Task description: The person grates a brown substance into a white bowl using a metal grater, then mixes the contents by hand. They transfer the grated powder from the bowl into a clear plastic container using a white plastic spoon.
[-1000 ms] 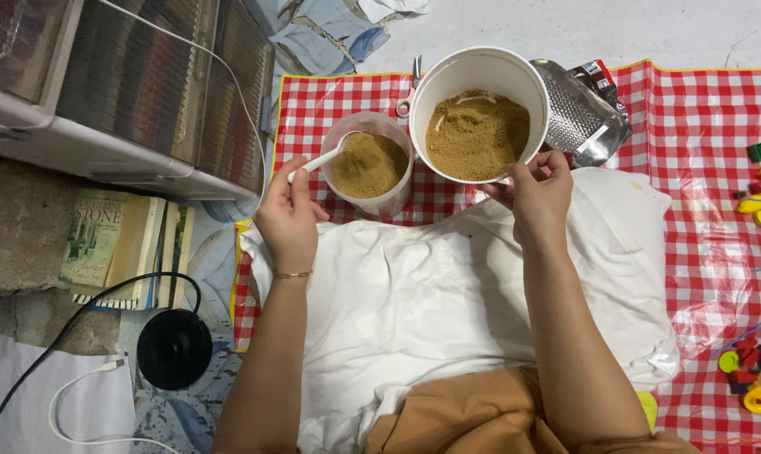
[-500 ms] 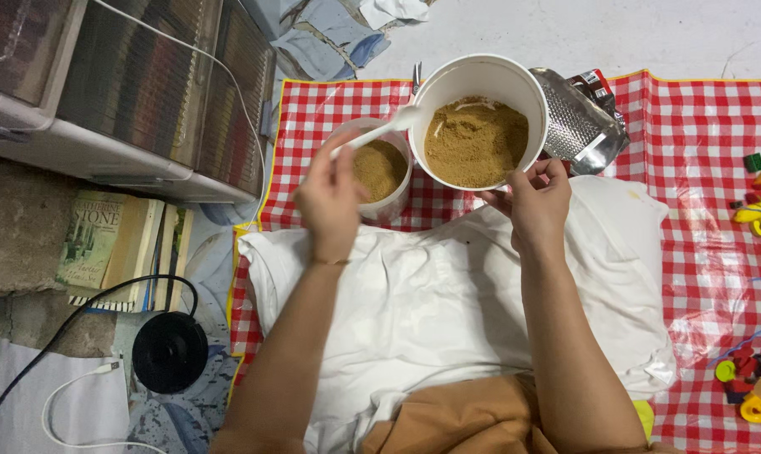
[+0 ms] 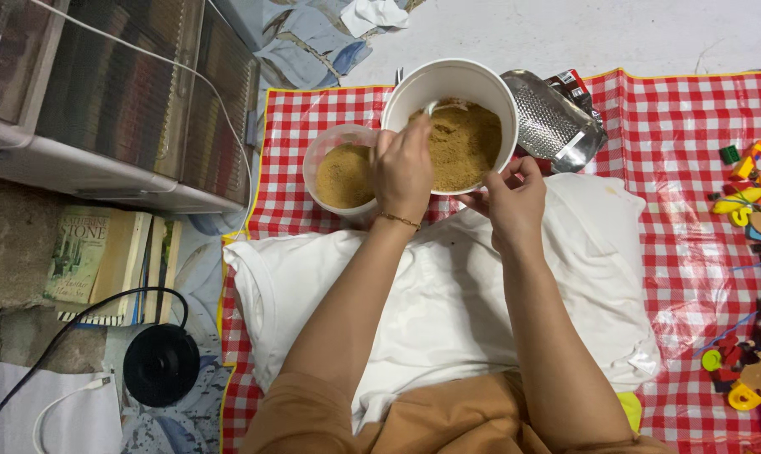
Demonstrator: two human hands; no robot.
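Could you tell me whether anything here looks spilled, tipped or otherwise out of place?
Nothing looks spilled. The large white tub is tilted, held at its rim by the right hand, while the left hand dips a white spoon into its brown powder. The smaller container stands upright on the checked mat.

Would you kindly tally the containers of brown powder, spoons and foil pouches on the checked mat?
Containers of brown powder: 2, the large white tub and the small clear cup
Spoons: 1, the white spoon in the left hand
Foil pouches: 1
Total: 4
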